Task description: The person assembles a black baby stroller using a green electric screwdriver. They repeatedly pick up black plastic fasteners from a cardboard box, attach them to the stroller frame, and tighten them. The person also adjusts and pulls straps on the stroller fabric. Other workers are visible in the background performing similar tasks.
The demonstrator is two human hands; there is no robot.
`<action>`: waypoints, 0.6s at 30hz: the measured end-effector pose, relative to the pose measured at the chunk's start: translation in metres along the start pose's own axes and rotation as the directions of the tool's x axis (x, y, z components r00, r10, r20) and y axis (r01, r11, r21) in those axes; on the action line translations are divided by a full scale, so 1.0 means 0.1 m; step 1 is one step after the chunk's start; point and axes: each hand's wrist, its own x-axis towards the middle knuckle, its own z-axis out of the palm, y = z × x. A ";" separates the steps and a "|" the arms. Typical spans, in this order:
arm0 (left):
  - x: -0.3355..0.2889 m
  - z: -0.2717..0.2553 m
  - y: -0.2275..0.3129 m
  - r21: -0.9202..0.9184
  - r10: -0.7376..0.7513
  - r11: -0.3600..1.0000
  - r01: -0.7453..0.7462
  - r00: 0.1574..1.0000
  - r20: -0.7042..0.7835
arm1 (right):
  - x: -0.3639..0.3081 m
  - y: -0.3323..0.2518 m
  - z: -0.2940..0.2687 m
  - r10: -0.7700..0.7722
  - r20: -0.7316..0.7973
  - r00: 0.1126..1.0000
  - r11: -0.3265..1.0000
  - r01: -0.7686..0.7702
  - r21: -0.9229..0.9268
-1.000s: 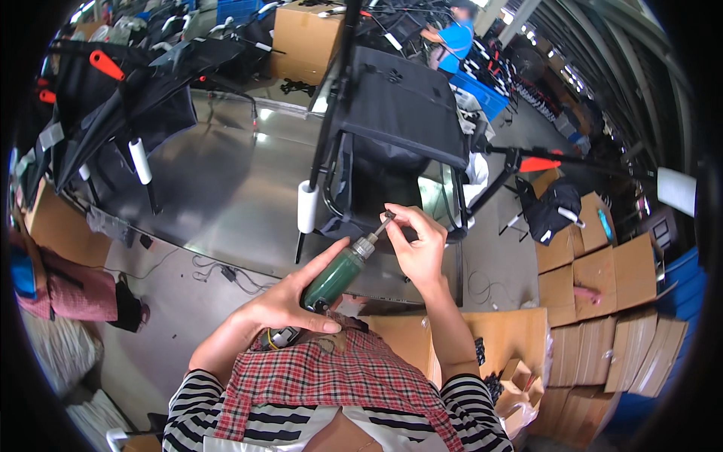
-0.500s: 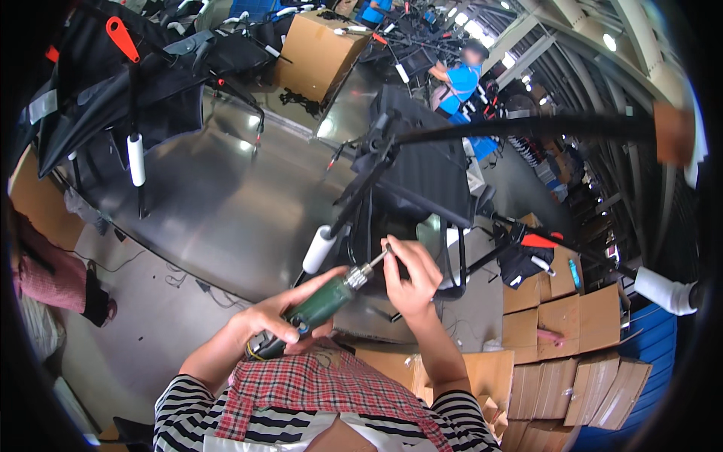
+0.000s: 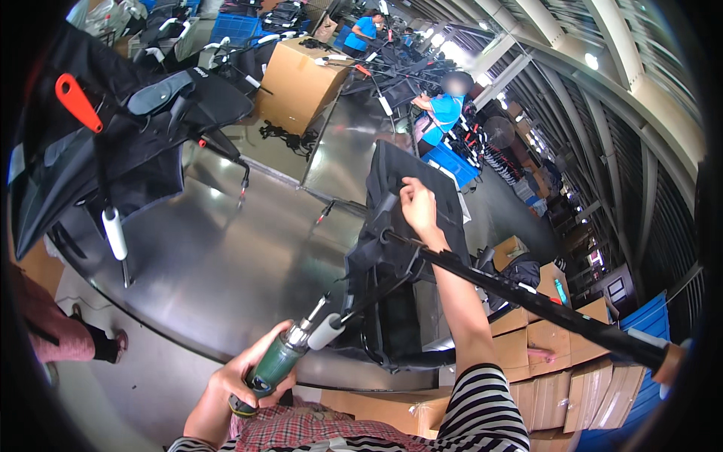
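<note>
My left hand (image 3: 235, 383) is wrapped round a green electric screwdriver (image 3: 277, 363), its metal bit tilted up and away beside a white foam grip. A small dark tip shows at the end of the bit. My right hand (image 3: 419, 205) is stretched out over a black fabric stroller seat (image 3: 388, 177) on the metal table. Its fingers are loosely bent and apart, with nothing seen between them; whether they touch the fabric I cannot tell. Under my right forearm a black tube (image 3: 520, 290) runs from the seat's joint toward the lower right.
A shiny metal table (image 3: 218, 264) stretches ahead. Another black folded frame with an orange handle (image 3: 77, 103) lies at left. A cardboard box (image 3: 297, 83) stands at the back. Flattened cartons (image 3: 550, 395) are stacked at right. Two people in blue work farther off; another person stands at left.
My right hand has left the screwdriver's bit and reached forward over the black seat. The screwdriver has dropped lower and left in my left hand. The whole view has shifted.
</note>
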 end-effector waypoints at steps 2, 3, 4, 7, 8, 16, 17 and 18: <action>0.00 -0.04 0.05 -0.067 -0.022 0.998 0.019 0.999 -0.042 | 0.28 0.41 0.24 0.336 0.046 0.941 0.942 -0.335 -0.009; 0.02 -0.07 0.08 -0.079 -0.025 0.997 0.022 0.999 -0.042 | 0.43 0.39 0.31 0.443 0.190 0.876 0.897 -0.432 -0.097; 0.05 -0.10 0.11 -0.093 -0.034 0.995 0.030 0.999 -0.042 | 0.44 0.37 0.40 0.373 0.191 0.908 0.927 -0.355 -0.125; 0.20 -0.18 0.19 -0.105 -0.136 0.985 0.134 0.991 -0.014 | 0.18 0.87 0.65 0.307 0.160 0.938 0.922 -0.335 0.195; 0.25 -0.20 0.21 -0.082 -0.124 0.989 0.121 0.991 -0.041 | 0.09 0.56 0.66 0.280 0.124 0.952 0.652 -0.283 0.703; 0.80 -0.24 0.37 0.127 0.012 0.992 -0.009 1.000 -0.022 | -1.49 -0.67 -1.41 0.093 0.477 0.874 0.842 -0.325 0.430; 0.95 -0.28 0.35 0.182 0.028 0.983 -0.028 1.000 0.007 | -1.76 -0.82 -1.51 0.161 0.577 0.801 0.762 -0.473 0.443; 1.11 -0.28 0.28 0.196 0.052 0.979 -0.051 0.999 0.000 | -1.98 -1.01 -1.56 0.007 0.580 0.815 0.765 -0.378 0.522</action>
